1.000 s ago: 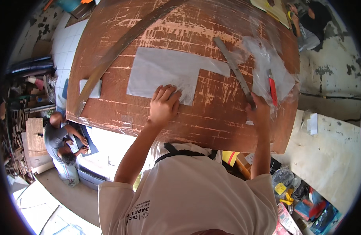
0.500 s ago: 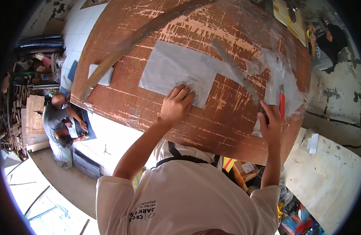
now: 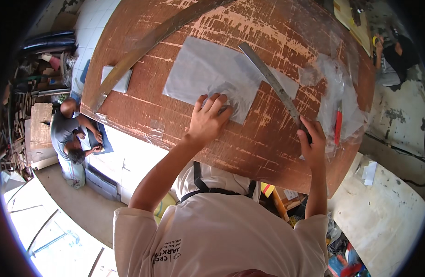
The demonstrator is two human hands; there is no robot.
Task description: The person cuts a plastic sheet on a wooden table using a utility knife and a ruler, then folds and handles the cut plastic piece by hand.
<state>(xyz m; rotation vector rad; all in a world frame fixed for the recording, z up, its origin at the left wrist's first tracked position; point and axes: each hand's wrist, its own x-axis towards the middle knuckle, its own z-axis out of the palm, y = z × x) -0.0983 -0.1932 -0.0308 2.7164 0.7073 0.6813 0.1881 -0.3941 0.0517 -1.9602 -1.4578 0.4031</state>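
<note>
A translucent plastic sheet (image 3: 198,69) lies on the worn reddish-brown tabletop (image 3: 143,101). My left hand (image 3: 208,117) presses its bent, spread fingertips onto the sheet's near part, where the plastic is wrinkled in swirls. In my right hand (image 3: 314,141), closed around its near end, is a long steel ruler (image 3: 274,83). It slants away to the left, its far end over the sheet's right part. A paler tip of plastic (image 3: 288,85) shows on the ruler's right side. Just right of that hand lies a red-handled tool (image 3: 338,127), its exact kind unclear, on crumpled clear plastic (image 3: 332,92).
A long wooden strip (image 3: 143,51) crosses the table's left side, over a small pale flat block (image 3: 122,78). Two people crouch beyond the table: one in grey (image 3: 67,134) at left, another in dark clothing (image 3: 399,57) at far right. Boxes and bags (image 3: 291,198) sit below the near edge.
My right hand and the ruler have moved slightly left, and the ruler's face has turned more into view. The left hand stays pressed on the sheet. The whole view has shifted a little.
</note>
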